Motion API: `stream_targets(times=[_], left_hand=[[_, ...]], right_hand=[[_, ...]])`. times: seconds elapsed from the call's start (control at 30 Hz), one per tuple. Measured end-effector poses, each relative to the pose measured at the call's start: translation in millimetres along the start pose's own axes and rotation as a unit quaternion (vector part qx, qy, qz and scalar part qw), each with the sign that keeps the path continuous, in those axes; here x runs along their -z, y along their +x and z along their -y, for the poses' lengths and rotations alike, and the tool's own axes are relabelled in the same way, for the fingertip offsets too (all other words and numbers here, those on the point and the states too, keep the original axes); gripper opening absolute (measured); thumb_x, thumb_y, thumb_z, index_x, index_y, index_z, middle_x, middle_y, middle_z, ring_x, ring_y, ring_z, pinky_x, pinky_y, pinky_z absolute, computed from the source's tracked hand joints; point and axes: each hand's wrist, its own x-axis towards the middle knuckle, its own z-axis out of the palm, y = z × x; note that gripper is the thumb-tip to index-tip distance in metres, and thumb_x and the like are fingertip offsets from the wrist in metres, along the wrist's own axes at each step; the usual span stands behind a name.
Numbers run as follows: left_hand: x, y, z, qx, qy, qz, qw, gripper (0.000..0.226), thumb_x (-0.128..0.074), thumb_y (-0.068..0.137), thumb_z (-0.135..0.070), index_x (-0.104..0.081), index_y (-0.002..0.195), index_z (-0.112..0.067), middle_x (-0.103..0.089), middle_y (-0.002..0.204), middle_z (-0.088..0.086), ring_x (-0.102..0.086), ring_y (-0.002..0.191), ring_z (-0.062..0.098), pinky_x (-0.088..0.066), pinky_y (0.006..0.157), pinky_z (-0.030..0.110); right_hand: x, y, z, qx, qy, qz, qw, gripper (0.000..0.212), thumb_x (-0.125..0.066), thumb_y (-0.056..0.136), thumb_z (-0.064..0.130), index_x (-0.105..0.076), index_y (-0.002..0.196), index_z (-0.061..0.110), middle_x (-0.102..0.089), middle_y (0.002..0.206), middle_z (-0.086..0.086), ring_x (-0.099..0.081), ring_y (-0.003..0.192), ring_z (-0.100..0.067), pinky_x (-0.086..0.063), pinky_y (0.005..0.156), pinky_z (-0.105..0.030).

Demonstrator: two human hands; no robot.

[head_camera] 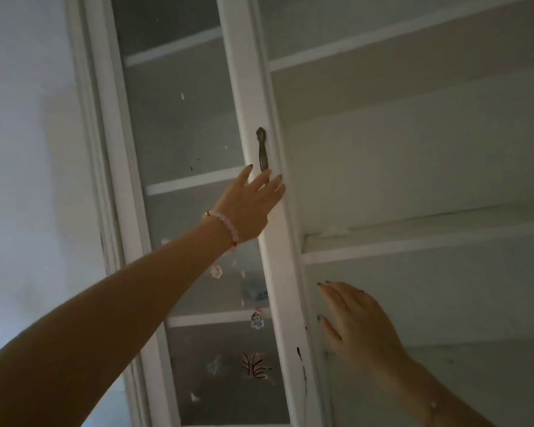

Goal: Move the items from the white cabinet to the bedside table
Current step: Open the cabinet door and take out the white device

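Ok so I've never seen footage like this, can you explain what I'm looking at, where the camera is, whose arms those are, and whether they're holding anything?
There is no machine here. One wide-angle camera sits on a person's head, so the two arms are the wearer's own. It is tilted up at a white cabinet. The left hand, with a pink bead bracelet, reaches with spread fingers to the dark metal handle on the glass door, which carries small stickers. The right hand is open in front of the cabinet's doorless right side. Neither hand holds anything. The shelves on the right look bare; a small blue thing shows dimly behind the glass.
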Motion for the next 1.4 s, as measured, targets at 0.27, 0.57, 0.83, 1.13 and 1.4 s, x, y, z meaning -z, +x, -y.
stream_targets(times=[0.27,0.57,0.83,1.13,1.4], left_hand=[[-10.6,11.6,2.8,0.025,0.028,0.057,0.998,0.061,-0.037,0.095,-0.031,-0.014,0.147,-0.009,-0.016,0.154,0.005,-0.015,0.141,0.028,-0.012,0.112,0.053],[1.5,22.5,3.3,0.033,0.088,0.05,0.994,0.047,-0.039,0.093,-0.029,-0.03,0.138,-0.015,-0.037,0.136,-0.002,-0.032,0.128,0.023,-0.022,0.11,0.049],[7.4,-13.8,20.3,0.031,0.05,-0.085,0.995,0.031,-0.046,0.081,-0.023,-0.051,0.112,-0.022,-0.055,0.105,-0.01,-0.052,0.093,0.013,-0.041,0.083,0.032],[42.0,-86.8,56.5,0.088,-0.017,-0.191,0.978,0.033,-0.052,0.078,-0.012,-0.057,0.11,-0.013,-0.061,0.102,-0.002,-0.055,0.08,0.022,-0.043,0.068,0.033],[63.0,-154.1,93.2,0.089,-0.055,-0.2,0.974,0.032,-0.056,0.077,-0.009,-0.055,0.109,-0.011,-0.061,0.097,0.002,-0.054,0.076,0.023,-0.046,0.067,0.035]], right_hand=[[-8.2,3.5,14.8,0.002,-0.003,-0.016,1.0,0.047,-0.035,0.083,0.037,-0.06,0.113,0.012,-0.066,0.107,-0.004,-0.064,0.096,-0.022,-0.055,0.077,-0.037],[-7.0,-3.0,27.6,-0.01,0.0,0.029,1.0,0.048,-0.034,0.084,0.037,-0.058,0.116,0.01,-0.065,0.11,-0.005,-0.062,0.1,-0.022,-0.054,0.08,-0.038],[2.6,-13.9,36.3,-0.014,0.013,0.045,0.999,0.049,-0.033,0.083,0.038,-0.055,0.117,0.012,-0.064,0.111,-0.005,-0.062,0.102,-0.024,-0.053,0.082,-0.041],[10.7,-38.5,68.4,0.005,0.011,0.072,0.997,0.052,-0.036,0.088,0.041,-0.05,0.129,0.011,-0.059,0.125,-0.009,-0.056,0.113,-0.027,-0.05,0.089,-0.046],[36.4,-48.7,129.9,0.015,0.007,0.038,0.999,0.051,-0.063,0.082,0.03,-0.052,0.126,0.007,-0.061,0.121,-0.013,-0.057,0.112,-0.03,-0.052,0.087,-0.047]])
